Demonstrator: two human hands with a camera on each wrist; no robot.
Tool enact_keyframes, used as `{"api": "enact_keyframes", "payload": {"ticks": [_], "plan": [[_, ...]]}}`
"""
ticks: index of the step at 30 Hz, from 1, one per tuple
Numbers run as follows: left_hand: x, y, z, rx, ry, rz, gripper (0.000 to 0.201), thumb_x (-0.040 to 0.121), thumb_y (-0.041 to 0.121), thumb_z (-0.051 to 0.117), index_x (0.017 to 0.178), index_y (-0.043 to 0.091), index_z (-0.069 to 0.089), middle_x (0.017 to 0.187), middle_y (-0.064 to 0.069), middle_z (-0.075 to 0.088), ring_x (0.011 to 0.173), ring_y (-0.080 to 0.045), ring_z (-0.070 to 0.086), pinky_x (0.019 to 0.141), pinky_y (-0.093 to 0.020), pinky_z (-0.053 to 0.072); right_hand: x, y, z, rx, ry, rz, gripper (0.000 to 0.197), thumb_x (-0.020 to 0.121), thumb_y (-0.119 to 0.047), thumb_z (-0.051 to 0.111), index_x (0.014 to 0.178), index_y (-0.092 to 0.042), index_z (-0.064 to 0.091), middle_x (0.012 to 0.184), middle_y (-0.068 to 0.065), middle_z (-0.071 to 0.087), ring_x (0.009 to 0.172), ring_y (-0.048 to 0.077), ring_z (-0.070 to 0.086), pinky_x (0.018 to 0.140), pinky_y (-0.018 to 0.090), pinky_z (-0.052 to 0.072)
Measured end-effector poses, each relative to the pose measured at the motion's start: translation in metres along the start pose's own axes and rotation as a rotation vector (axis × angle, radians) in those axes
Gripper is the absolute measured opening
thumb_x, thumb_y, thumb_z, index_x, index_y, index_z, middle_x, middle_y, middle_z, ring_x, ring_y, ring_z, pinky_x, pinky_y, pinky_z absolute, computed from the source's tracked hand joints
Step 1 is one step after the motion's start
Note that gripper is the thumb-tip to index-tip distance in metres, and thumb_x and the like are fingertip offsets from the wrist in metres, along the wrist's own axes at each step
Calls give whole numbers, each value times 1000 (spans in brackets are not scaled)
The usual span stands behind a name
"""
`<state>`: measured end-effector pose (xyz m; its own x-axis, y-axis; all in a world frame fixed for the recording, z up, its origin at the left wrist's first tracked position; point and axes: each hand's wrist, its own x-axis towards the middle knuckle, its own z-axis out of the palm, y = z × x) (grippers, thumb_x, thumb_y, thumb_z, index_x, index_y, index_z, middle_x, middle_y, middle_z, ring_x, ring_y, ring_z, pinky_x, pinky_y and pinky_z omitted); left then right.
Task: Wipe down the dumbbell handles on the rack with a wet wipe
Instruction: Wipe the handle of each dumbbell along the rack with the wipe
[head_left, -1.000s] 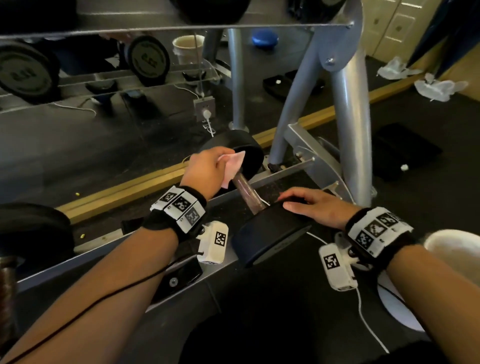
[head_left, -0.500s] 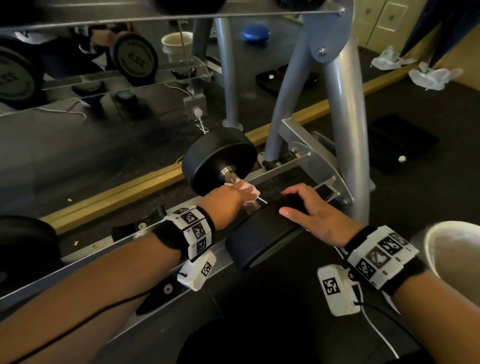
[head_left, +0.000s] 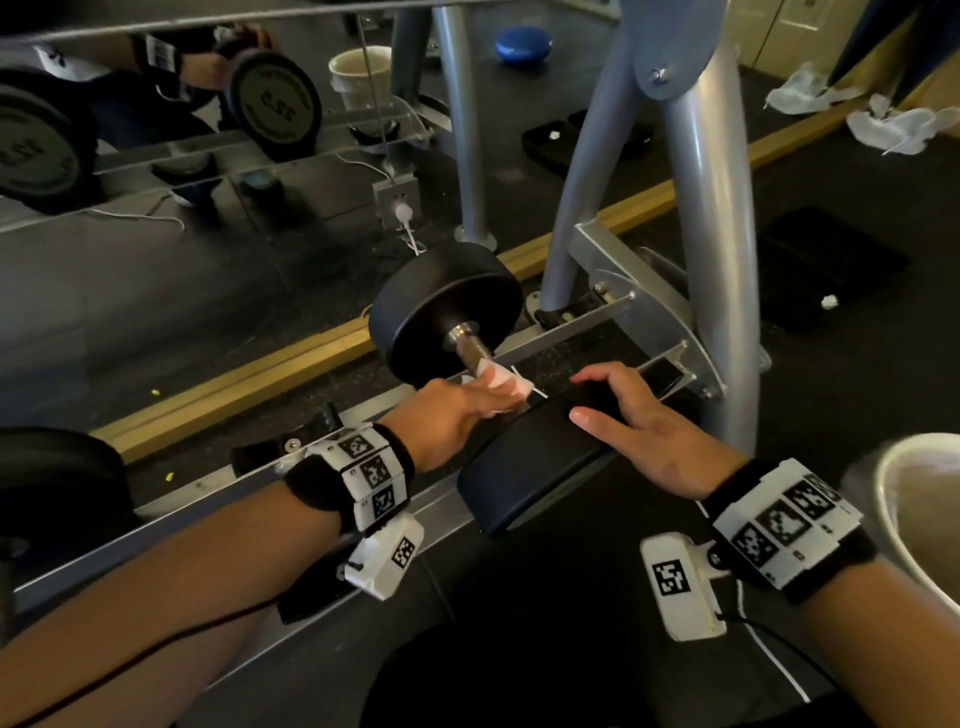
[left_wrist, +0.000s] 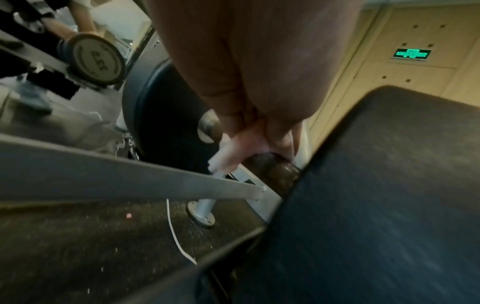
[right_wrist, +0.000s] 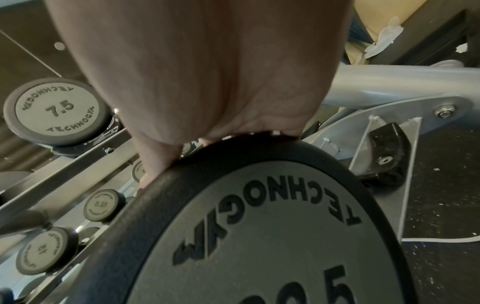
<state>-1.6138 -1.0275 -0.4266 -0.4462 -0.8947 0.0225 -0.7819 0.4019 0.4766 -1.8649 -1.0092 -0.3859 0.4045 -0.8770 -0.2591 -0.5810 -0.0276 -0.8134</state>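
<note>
A black dumbbell (head_left: 447, 317) lies across the lowest rails of the grey rack (head_left: 701, 208), its far head by the mirror and its near head (head_left: 540, 457) toward me. My left hand (head_left: 457, 410) grips the metal handle (head_left: 467, 348) with a pale wet wipe (head_left: 501, 382) wrapped round it, close to the near head. In the left wrist view the wet wipe (left_wrist: 233, 150) is bunched under the fingers on the dark handle (left_wrist: 272, 164). My right hand (head_left: 623, 415) rests flat on top of the near head, fingers spread. The right wrist view shows the near head's grey end plate (right_wrist: 259, 236).
A mirror (head_left: 182, 182) runs behind the rack with a wooden strip (head_left: 260, 384) at its foot. Another dumbbell head (head_left: 57, 467) sits at the left on the same rail. Crumpled wipes (head_left: 893, 124) lie on the floor at the far right. A white bucket rim (head_left: 914, 499) stands at my right.
My left hand has slid with the wipe down the handle from the far head toward the near head. The right hand stays on the near head.
</note>
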Motion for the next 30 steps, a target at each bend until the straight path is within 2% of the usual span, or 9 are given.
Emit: {"api": "enact_keyframes", "payload": {"ticks": [8,12,16,19,21,23,25,27,30], "plan": [[18,-8,-24,60,-6,-147,57,99,-4,41,150,22,44,154,-4,45,136,-31,47,108,-50,38,1,1,-2,-2,-8,2,60,73,-68,49,127,-41,39,126,-7,41,109,4,49,81,20,40],[-3,-7,-9,-57,-39,-26,38,101,25,54,139,29,58,150,3,49,131,-6,47,111,-20,31,2,0,-2,-18,10,-11,59,73,-68,49,124,-40,42,125,-7,42,111,7,50,87,25,41],[-8,-5,-25,-135,-62,-55,44,101,8,50,133,35,62,129,5,64,98,15,57,82,0,37,3,-2,-4,-24,10,-10,64,68,-72,49,122,-39,43,124,-6,43,111,9,50,89,29,42],[-2,-11,-34,-202,180,-242,43,102,9,48,137,31,58,117,1,68,80,8,62,81,-14,50,3,-1,-3,-11,10,-23,62,68,-72,50,121,-41,43,122,-8,44,110,9,51,84,24,43],[4,-11,-33,-251,307,-320,40,102,11,50,139,25,58,126,-5,67,98,-7,65,92,-21,47,3,0,-3,-4,15,-22,59,69,-71,51,120,-42,44,121,-10,46,109,8,52,81,21,42],[6,-3,-24,-266,237,-290,41,102,10,50,140,23,57,131,-8,65,114,-21,64,99,-24,44,4,1,-3,24,22,-10,57,69,-69,54,119,-42,46,122,-10,47,108,7,53,79,19,43],[3,4,-9,-194,110,-194,42,102,7,48,141,21,56,144,-7,57,133,-20,52,112,-10,26,4,1,-3,31,25,-1,50,74,-63,57,119,-43,48,122,-10,48,106,6,53,77,18,43],[-3,5,-3,-186,79,-137,43,101,4,49,140,21,56,150,-4,49,141,-13,39,103,7,5,5,2,-4,7,28,-1,41,82,-56,60,118,-43,48,122,-8,48,106,5,53,76,17,41],[-12,-1,-6,-193,0,-120,45,101,6,51,138,32,58,149,4,51,137,-9,44,111,-4,17,6,1,-5,-4,28,1,49,74,-63,57,118,-44,48,123,-8,48,106,5,52,77,19,41]]}}
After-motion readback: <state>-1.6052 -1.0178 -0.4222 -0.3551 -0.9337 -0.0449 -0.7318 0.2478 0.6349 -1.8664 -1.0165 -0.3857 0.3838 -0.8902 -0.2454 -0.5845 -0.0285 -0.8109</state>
